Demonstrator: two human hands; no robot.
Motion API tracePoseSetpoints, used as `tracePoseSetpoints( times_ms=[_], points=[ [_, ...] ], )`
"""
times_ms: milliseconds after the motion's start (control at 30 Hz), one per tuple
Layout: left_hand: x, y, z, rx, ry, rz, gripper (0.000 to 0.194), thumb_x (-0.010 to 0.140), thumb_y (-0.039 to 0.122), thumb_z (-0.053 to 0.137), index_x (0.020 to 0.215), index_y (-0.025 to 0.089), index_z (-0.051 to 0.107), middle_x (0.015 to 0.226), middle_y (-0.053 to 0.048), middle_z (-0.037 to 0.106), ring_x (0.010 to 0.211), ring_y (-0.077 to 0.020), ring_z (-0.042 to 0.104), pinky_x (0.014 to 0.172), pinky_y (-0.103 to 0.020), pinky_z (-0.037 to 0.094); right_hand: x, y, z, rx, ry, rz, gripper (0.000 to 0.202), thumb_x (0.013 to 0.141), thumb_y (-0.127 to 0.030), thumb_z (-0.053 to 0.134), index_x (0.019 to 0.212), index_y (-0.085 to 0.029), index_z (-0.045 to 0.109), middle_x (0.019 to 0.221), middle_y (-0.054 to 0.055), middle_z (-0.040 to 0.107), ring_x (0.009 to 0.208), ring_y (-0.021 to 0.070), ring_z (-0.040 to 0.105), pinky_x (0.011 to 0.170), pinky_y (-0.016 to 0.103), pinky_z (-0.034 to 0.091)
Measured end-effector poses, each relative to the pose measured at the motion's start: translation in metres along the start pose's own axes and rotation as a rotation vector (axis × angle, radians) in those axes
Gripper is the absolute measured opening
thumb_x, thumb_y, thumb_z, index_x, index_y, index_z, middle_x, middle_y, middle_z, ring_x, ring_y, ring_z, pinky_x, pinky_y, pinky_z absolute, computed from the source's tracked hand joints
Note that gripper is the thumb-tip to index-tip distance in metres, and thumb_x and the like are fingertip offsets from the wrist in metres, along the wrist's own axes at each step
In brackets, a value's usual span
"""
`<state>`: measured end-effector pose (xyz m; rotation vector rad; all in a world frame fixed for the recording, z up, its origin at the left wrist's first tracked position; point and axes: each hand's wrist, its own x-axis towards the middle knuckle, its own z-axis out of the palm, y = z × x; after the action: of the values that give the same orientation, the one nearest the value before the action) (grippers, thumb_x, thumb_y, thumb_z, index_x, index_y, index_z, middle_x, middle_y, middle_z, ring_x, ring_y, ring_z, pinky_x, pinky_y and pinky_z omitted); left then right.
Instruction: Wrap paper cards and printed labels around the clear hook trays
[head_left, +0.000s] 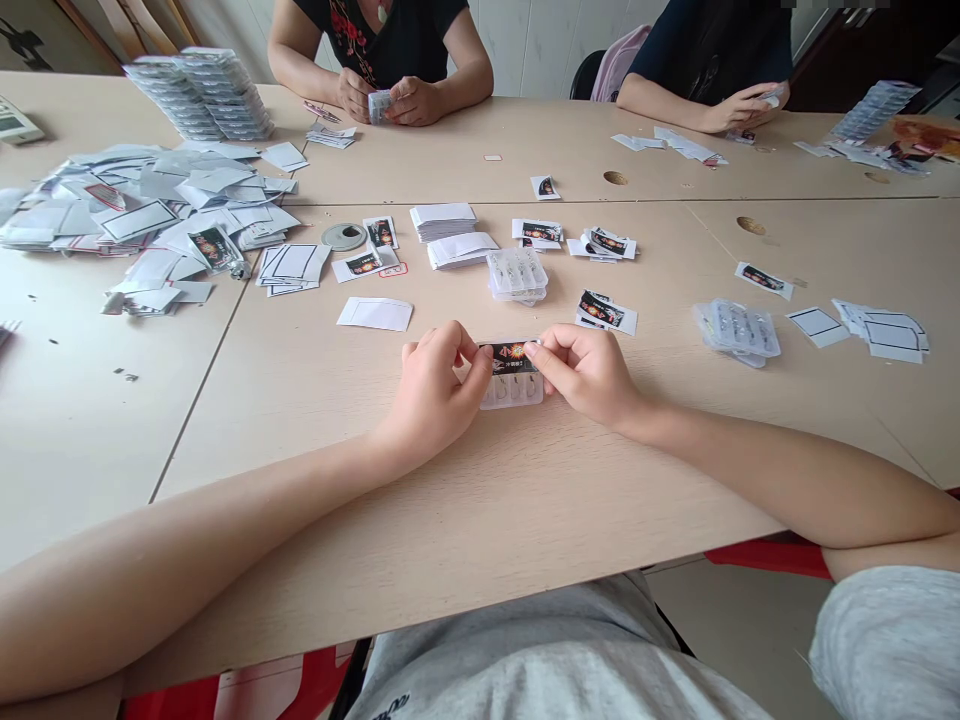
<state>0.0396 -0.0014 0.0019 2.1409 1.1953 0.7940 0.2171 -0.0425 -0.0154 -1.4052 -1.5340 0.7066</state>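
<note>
While the left hand (439,390) and the right hand (596,378) are close together over the counter (360,560), a small clear box (511,391) sits between them, with a black label (514,357) across its upper part. Each hand's fingers pinch thumb against forefinger at one end of the label. The box looks light and stiff, its smooth plastic perhaps slippery and apt to crack under a hard squeeze, so its short side edges seem the best hold; the thin label would probably crease easily. Beyond the box, to the right, lie loose labels (606,314); farther past it are similar boxes (517,273) and, leftward, white cards (444,226). Farthest from the box, a co-worker's hands (418,101) hold a small pack (379,106).
</note>
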Motion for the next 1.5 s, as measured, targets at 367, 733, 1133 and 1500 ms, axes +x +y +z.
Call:
tracePoseSetpoints(
  times_ms=[367, 733, 1133, 1500],
  points=[
    [0.001, -0.003, 0.002, -0.024, -0.005, 0.006, 0.022, 0.086, 0.024, 0.047, 0.067, 0.019, 0.038, 0.064, 0.002, 0.048, 0.064, -0.0123, 0.043, 0.060, -0.027, 0.030, 0.002, 0.001, 0.001, 0.029, 0.049, -0.054, 0.043, 0.083, -0.026, 0.058, 0.049, -0.020, 0.032, 0.047, -0.003, 0.041, 0.049, 0.0094, 0.041, 0.051, 0.027, 0.033],
    [0.011, -0.008, -0.010, -0.029, -0.016, -0.059, 0.033, 0.082, 0.040, 0.054, 0.062, 0.018, 0.042, 0.062, 0.001, 0.049, 0.060, -0.0114, 0.041, 0.057, -0.026, 0.031, 0.006, 0.005, -0.005, 0.241, 0.022, -0.054, 0.050, 0.081, -0.034, 0.063, 0.045, -0.018, 0.032, 0.060, -0.001, 0.052, 0.056, 0.0093, 0.048, 0.058, 0.027, 0.040],
    [0.009, -0.009, -0.016, -0.362, -0.405, -0.094, 0.036, 0.082, 0.050, 0.056, 0.073, 0.015, 0.056, 0.062, 0.000, 0.051, 0.057, -0.0105, 0.044, 0.051, -0.023, 0.033, 0.001, -0.002, -0.002, 0.420, -0.176, 0.004, 0.052, 0.079, -0.031, 0.065, 0.045, -0.017, 0.029, 0.056, -0.003, 0.052, 0.048, 0.0055, 0.047, 0.050, 0.023, 0.037],
    [0.009, -0.005, -0.015, -0.496, -0.462, -0.130, 0.039, 0.082, 0.051, 0.055, 0.077, 0.014, 0.064, 0.071, -0.004, 0.061, 0.067, -0.0143, 0.054, 0.059, -0.026, 0.042, 0.009, -0.001, -0.003, 0.576, -0.459, 0.221, 0.031, 0.082, -0.048, 0.059, 0.077, -0.019, 0.047, 0.052, -0.007, 0.050, 0.041, 0.0075, 0.047, 0.038, 0.019, 0.030]
  ],
)
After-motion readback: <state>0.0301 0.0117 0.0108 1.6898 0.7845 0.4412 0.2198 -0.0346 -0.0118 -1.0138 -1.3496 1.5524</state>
